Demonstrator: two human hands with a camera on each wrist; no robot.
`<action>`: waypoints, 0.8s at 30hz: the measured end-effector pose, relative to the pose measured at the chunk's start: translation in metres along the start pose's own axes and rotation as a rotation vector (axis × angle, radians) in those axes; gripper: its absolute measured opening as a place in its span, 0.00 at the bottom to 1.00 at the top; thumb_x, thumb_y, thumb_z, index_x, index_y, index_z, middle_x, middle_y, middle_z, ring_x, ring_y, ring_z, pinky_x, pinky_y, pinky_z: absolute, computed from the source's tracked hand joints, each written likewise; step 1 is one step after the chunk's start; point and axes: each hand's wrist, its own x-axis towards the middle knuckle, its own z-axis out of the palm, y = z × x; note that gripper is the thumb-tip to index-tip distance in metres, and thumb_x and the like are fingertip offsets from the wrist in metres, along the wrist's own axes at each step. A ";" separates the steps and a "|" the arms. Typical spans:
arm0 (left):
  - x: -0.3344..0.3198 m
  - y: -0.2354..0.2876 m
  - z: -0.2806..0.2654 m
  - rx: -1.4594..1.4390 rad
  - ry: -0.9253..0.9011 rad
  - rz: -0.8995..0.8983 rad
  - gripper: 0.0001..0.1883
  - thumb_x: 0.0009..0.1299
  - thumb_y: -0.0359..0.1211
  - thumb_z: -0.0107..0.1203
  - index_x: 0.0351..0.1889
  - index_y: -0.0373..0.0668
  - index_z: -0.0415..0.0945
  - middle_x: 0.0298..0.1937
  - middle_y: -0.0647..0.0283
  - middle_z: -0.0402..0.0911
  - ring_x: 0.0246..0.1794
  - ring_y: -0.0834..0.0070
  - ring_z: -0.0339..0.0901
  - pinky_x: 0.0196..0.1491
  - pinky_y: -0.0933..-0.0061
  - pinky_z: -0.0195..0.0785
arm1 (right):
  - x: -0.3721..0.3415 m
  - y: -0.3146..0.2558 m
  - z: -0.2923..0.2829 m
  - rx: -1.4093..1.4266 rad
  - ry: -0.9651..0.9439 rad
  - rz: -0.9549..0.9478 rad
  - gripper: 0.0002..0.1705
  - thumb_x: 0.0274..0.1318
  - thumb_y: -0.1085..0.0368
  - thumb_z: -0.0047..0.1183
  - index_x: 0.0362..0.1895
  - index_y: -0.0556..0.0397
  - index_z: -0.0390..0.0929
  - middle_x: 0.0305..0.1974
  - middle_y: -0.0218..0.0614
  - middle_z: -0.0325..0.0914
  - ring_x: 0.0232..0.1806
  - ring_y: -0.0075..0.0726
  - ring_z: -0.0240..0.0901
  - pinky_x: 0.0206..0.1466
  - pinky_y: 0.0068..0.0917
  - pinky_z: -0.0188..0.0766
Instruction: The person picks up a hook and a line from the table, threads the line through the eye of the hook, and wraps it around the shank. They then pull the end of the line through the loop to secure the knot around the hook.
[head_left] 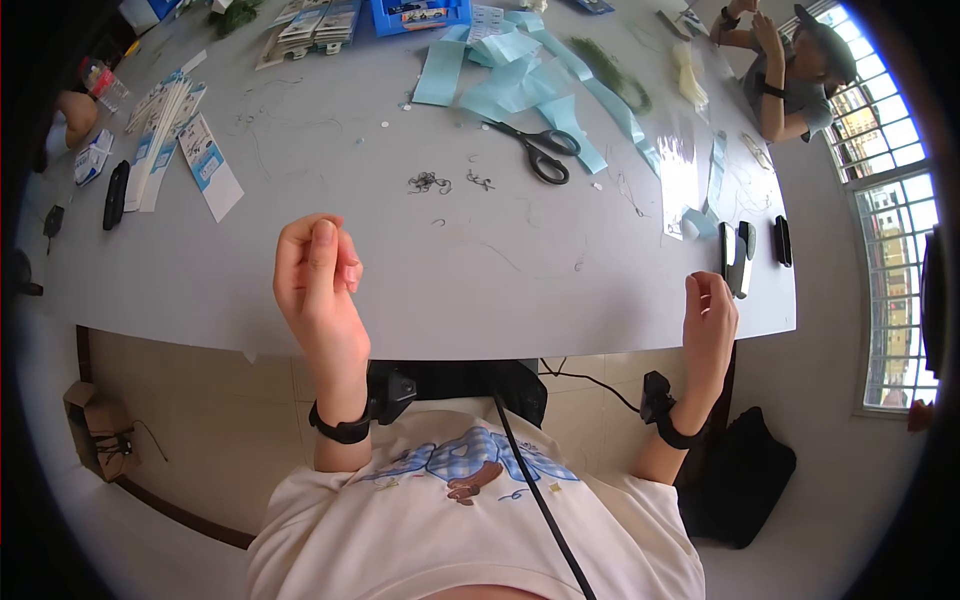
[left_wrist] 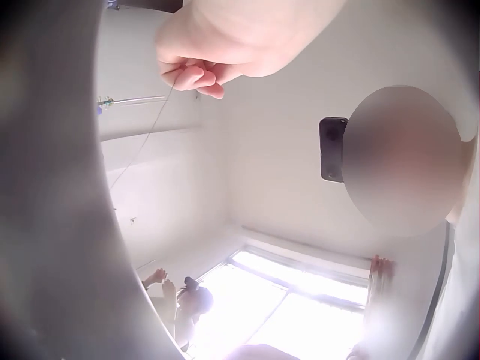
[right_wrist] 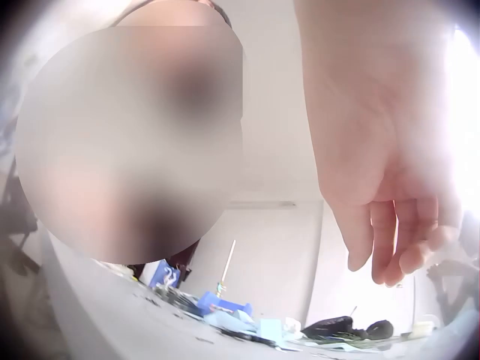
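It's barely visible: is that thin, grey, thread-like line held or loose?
Held: the left wrist view shows the line running from the left hand.

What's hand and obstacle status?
Left hand pinches thin greyish thread. Right hand loosely curled, apparently empty. Silver-and-black stapler nearby; nothing visibly blocking thread.

We've got hooks [head_left: 430, 183] on the table [head_left: 420, 300], ahead and right of the left hand [head_left: 320, 285]; scissors [head_left: 550, 165] farther out, between both hands; cards [head_left: 209, 168] out beyond-left; and there, just past the right hand [head_left: 710, 325], the stapler [head_left: 742, 262]!
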 end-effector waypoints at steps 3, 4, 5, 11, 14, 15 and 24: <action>-0.015 0.004 0.019 0.033 -0.181 -0.035 0.07 0.70 0.32 0.45 0.34 0.38 0.70 0.20 0.70 0.65 0.19 0.86 0.56 0.23 0.85 0.47 | -0.018 -0.035 -0.015 0.334 -0.113 -0.210 0.04 0.53 0.72 0.50 0.34 0.59 0.74 0.26 0.35 0.74 0.24 0.26 0.67 0.28 0.20 0.63; -0.022 0.004 0.026 0.052 -0.315 -0.073 0.08 0.69 0.32 0.46 0.34 0.37 0.70 0.20 0.70 0.67 0.20 0.86 0.57 0.23 0.86 0.49 | -0.026 -0.045 -0.018 0.497 -0.165 -0.241 0.05 0.51 0.74 0.51 0.34 0.59 0.74 0.28 0.36 0.75 0.26 0.26 0.68 0.29 0.20 0.64; -0.028 0.002 0.033 0.030 -0.388 -0.106 0.07 0.69 0.32 0.48 0.34 0.37 0.71 0.21 0.69 0.70 0.20 0.86 0.62 0.23 0.86 0.51 | -0.035 -0.055 -0.018 0.659 -0.234 -0.259 0.06 0.49 0.76 0.52 0.34 0.59 0.75 0.29 0.35 0.75 0.27 0.26 0.69 0.29 0.19 0.64; -0.055 -0.025 0.061 0.297 -0.607 -0.016 0.04 0.67 0.28 0.49 0.33 0.38 0.73 0.20 0.69 0.72 0.19 0.87 0.66 0.20 0.86 0.53 | -0.026 -0.062 0.025 0.377 -0.257 -0.194 0.09 0.52 0.72 0.51 0.39 0.57 0.73 0.31 0.38 0.72 0.28 0.31 0.70 0.28 0.24 0.67; -0.055 -0.026 0.061 0.386 -0.673 -0.088 0.03 0.66 0.27 0.49 0.33 0.38 0.73 0.18 0.69 0.71 0.18 0.87 0.67 0.19 0.84 0.54 | -0.019 -0.054 0.034 0.392 -0.315 -0.203 0.10 0.53 0.71 0.50 0.42 0.55 0.73 0.33 0.38 0.71 0.28 0.34 0.69 0.29 0.27 0.67; -0.055 -0.028 0.061 0.388 -0.676 -0.088 0.03 0.66 0.27 0.49 0.33 0.38 0.73 0.18 0.69 0.71 0.18 0.87 0.67 0.19 0.84 0.54 | -0.016 -0.054 0.034 0.393 -0.314 -0.200 0.10 0.53 0.71 0.50 0.42 0.55 0.73 0.33 0.38 0.71 0.28 0.34 0.69 0.29 0.27 0.67; -0.063 -0.045 0.062 0.590 -0.722 0.050 0.04 0.63 0.27 0.51 0.35 0.38 0.73 0.22 0.55 0.77 0.16 0.64 0.72 0.22 0.73 0.62 | 0.027 -0.052 0.019 0.188 -0.685 -0.460 0.10 0.51 0.69 0.52 0.40 0.53 0.73 0.31 0.40 0.70 0.32 0.43 0.71 0.36 0.35 0.66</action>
